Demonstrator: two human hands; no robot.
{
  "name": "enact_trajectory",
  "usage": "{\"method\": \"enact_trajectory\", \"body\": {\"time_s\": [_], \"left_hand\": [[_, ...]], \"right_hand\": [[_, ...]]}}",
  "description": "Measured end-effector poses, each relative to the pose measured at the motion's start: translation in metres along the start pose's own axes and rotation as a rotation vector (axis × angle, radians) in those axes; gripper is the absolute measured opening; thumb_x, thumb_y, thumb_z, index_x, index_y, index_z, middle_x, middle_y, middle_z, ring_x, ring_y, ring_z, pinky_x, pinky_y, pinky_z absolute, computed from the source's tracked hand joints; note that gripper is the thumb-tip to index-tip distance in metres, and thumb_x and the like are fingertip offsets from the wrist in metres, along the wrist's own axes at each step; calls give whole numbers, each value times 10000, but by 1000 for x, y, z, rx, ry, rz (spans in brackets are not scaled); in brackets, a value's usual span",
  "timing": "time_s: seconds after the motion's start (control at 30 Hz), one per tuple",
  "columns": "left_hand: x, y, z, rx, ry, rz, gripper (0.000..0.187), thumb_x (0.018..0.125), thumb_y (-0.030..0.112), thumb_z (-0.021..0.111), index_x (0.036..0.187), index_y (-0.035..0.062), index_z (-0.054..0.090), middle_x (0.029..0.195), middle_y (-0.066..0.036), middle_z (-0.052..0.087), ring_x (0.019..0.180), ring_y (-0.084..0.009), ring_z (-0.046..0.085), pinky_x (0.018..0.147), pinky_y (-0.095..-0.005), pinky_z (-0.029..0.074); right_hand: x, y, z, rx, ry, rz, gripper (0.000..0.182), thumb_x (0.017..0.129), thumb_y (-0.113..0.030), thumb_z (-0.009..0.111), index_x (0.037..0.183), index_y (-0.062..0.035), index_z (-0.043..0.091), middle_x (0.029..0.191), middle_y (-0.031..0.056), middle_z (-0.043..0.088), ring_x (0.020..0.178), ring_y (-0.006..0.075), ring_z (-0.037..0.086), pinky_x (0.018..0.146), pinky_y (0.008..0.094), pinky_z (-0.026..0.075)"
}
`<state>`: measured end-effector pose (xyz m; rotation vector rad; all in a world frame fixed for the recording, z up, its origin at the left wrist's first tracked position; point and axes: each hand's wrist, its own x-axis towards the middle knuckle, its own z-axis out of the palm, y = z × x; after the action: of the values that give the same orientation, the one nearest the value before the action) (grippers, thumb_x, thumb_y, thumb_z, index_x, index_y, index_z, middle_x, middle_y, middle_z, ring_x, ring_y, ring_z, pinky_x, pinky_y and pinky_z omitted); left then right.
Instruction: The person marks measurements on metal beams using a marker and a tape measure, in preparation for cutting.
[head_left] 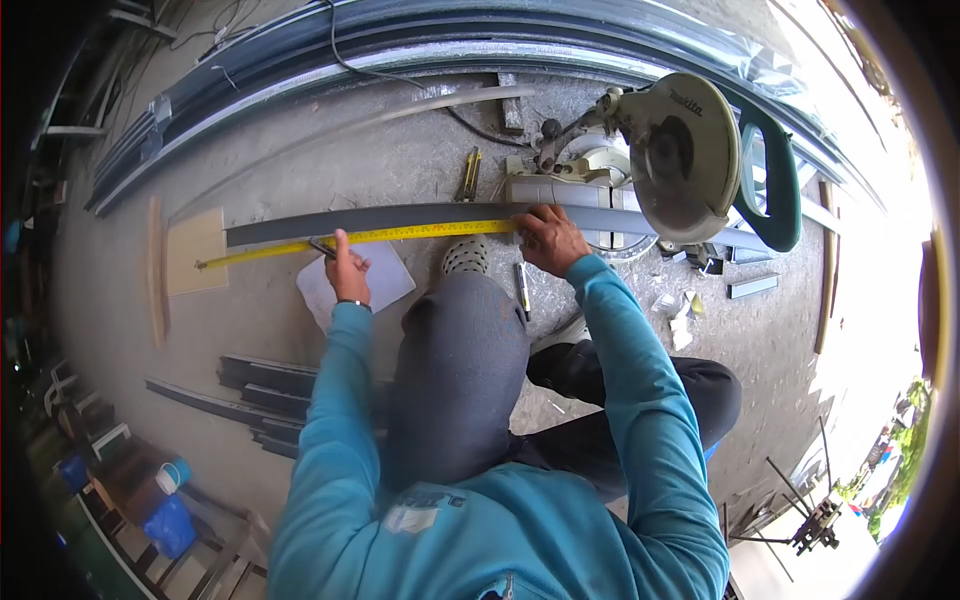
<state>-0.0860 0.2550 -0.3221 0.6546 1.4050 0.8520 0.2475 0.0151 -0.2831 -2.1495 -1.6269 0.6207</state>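
Note:
A yellow tape measure [430,231] is pulled out along a long grey metal profile [390,216], its hook end past the profile's left end. My right hand [553,240] is closed at the tape's right end, over the profile; the tape's case is hidden under the fingers. My left hand [347,275] is just below the tape with a dark pen [321,247] between its fingers. Beneath that hand lies a white sheet of paper [385,270]. The profile's right part rests on the base of a miter saw [685,150], whose blade guard is tilted over it.
Long wrapped profiles [420,60] lie across the back, with a cable over them. Cutters [469,175] lie behind the profile, and a white marker [523,290] near my foot. Short dark profiles [270,385] are stacked at left. Offcuts [752,286] lie right.

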Motion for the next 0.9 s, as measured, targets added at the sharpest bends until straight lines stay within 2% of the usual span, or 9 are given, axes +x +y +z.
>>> {"method": "enact_trajectory", "body": {"time_s": [0.13,0.3,0.43,0.57,0.63,0.7,0.77,0.83,0.9], "left_hand": [[10,26,-16,-393,-5,55,366,997,411,744,1166,92,684,743,58,504,655,-67,469,652,-277,418],[-48,-21,5,69,-423,-117,343,1030,383,708,1067,43,723,675,81,440,608,-51,429,600,-276,417],[-63,-51,10,391,-494,-131,391,969,435,760,1024,48,775,649,33,511,591,-104,506,624,-315,499],[-43,-99,-14,1241,-686,282,581,900,532,771,1227,56,700,760,-84,644,718,-289,655,742,-453,564],[-26,-110,-36,1367,-737,341,688,871,543,771,1347,66,633,917,-144,713,877,-374,710,832,-511,571],[-9,-92,-41,1634,-919,511,743,858,453,786,1443,67,538,1270,-194,666,1185,-405,638,966,-515,538],[-13,-45,-21,1420,-901,882,727,838,403,810,1419,47,555,1448,-210,542,1341,-405,518,1077,-507,472],[-7,7,25,1327,-810,1126,649,887,321,769,1434,54,545,1467,-187,534,1355,-415,502,1102,-513,448],[35,32,52,1523,-698,1185,696,886,392,772,1457,72,535,1498,-187,517,1365,-411,494,1111,-514,440]], "right_hand": [[-20,-24,-4,66,-157,13,674,786,-241,772,1423,-160,567,1297,188,635,1249,443,570,1093,511,495],[-44,-30,41,272,-180,97,879,804,-319,791,1547,-69,394,1327,283,638,1239,499,591,1099,521,481],[-59,-33,71,456,-268,233,911,833,-336,804,1553,-21,344,1340,316,636,1234,519,607,1090,525,485],[-70,-36,105,298,-267,396,756,943,-278,696,1558,-40,328,1375,317,613,1276,525,585,1078,542,492],[-72,-32,114,241,-287,513,725,959,-262,674,1568,-72,329,1413,303,587,1294,516,573,1080,540,494],[-68,-37,114,176,-337,652,741,948,-254,687,1576,-96,329,1451,289,557,1316,502,557,1085,536,495],[-75,-33,120,159,-342,601,773,927,-271,723,1576,-102,340,1473,278,535,1334,484,541,1086,536,498],[-75,-26,120,143,-323,468,802,905,-295,760,1572,-103,357,1499,269,505,1359,474,516,1088,537,498],[-88,-22,108,126,-294,281,831,884,-326,797,1566,-101,379,1530,264,469,1391,471,481,1090,540,497]]}}
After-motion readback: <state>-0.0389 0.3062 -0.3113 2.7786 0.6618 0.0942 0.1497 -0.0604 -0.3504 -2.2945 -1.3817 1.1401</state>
